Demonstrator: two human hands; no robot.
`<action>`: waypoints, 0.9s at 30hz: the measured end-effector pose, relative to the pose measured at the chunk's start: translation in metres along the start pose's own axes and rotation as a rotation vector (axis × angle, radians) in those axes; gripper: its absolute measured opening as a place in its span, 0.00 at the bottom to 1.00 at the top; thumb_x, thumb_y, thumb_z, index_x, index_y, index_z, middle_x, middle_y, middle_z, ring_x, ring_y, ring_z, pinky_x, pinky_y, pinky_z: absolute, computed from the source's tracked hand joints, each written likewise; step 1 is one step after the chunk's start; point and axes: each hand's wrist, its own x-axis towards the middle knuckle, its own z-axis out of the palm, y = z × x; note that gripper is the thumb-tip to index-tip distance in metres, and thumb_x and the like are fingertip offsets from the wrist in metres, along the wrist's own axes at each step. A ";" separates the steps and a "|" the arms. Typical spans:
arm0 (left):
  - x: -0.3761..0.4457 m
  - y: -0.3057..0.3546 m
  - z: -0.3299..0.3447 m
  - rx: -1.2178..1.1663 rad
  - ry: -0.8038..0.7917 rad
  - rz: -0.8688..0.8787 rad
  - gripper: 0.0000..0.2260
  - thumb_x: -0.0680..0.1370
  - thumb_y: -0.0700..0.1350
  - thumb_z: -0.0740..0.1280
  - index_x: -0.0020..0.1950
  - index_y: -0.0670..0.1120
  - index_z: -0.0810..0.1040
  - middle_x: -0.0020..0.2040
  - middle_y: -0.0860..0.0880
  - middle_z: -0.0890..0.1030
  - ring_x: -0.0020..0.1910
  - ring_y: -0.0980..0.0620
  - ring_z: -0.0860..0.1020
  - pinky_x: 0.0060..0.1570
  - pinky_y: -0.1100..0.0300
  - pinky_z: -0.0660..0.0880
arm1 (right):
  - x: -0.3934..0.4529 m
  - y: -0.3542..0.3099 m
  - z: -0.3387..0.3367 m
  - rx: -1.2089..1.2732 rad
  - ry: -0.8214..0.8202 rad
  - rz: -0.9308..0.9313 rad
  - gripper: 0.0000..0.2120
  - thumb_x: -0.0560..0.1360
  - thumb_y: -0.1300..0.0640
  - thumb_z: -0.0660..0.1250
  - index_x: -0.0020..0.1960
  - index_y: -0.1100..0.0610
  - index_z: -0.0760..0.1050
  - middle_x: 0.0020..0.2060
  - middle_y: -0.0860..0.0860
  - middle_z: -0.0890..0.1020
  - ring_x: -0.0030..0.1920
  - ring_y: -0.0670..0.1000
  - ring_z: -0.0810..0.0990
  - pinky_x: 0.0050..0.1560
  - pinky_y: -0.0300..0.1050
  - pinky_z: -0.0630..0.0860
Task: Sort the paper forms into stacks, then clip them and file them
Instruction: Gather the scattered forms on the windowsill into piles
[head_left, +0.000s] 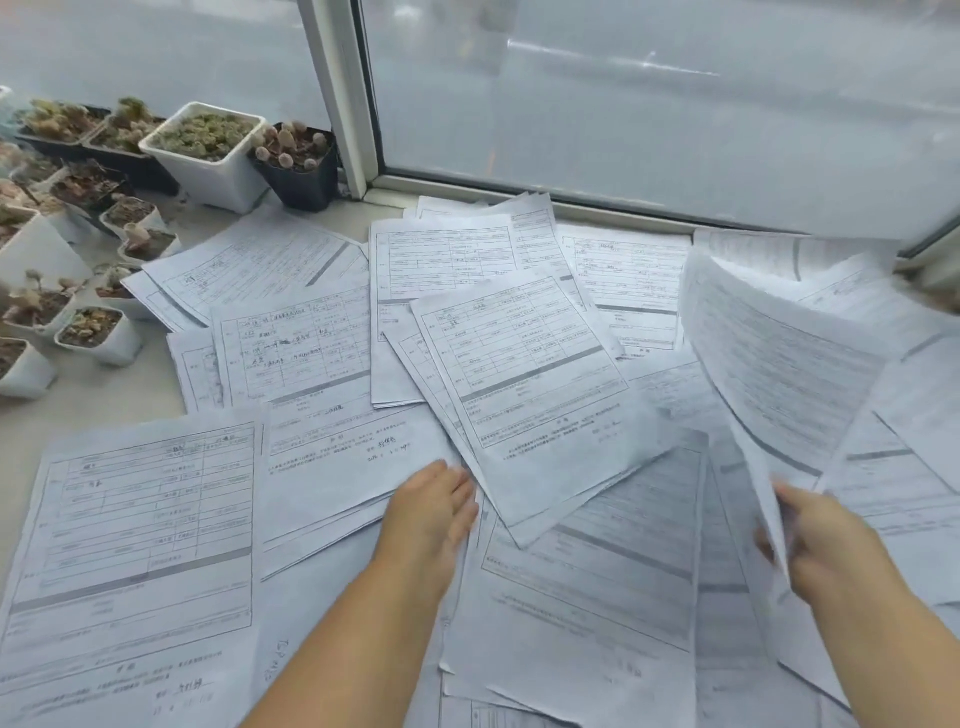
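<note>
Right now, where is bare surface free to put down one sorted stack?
Only the pale strip between the small potted succulents and the scattered white paper forms. Forms overlap everywhere else, up to the window frame.

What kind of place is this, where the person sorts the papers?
Probably a wide indoor window ledge, in a home or office: paper forms lie spread beside a large window, with small potted succulents at the left.

Lighting: soft, even daylight from the window (649, 104); shadows faint. Quality: right hand (826, 545) and lifted sheet (769, 364) motion-blurred; wide-angle bending at edges; fine print unreadable.
</note>
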 end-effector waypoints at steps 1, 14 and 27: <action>0.006 0.004 0.007 0.002 0.012 -0.032 0.03 0.80 0.36 0.63 0.48 0.40 0.76 0.46 0.45 0.79 0.55 0.47 0.76 0.59 0.53 0.73 | 0.001 -0.003 0.007 -0.037 -0.005 -0.039 0.04 0.77 0.63 0.64 0.46 0.56 0.75 0.27 0.47 0.82 0.29 0.45 0.81 0.29 0.38 0.77; 0.059 0.002 0.068 0.649 0.289 0.337 0.02 0.76 0.44 0.66 0.45 0.46 0.75 0.41 0.52 0.77 0.37 0.53 0.73 0.34 0.61 0.66 | 0.044 0.009 0.042 -0.158 -0.087 -0.018 0.09 0.77 0.62 0.66 0.54 0.51 0.76 0.49 0.51 0.83 0.52 0.56 0.82 0.61 0.56 0.75; 0.032 -0.009 -0.015 0.538 -0.089 0.110 0.10 0.81 0.48 0.63 0.51 0.48 0.83 0.47 0.51 0.85 0.49 0.50 0.83 0.56 0.47 0.77 | 0.004 -0.002 0.080 -0.872 -0.247 -0.232 0.05 0.76 0.63 0.63 0.48 0.60 0.78 0.42 0.54 0.81 0.46 0.56 0.78 0.46 0.46 0.72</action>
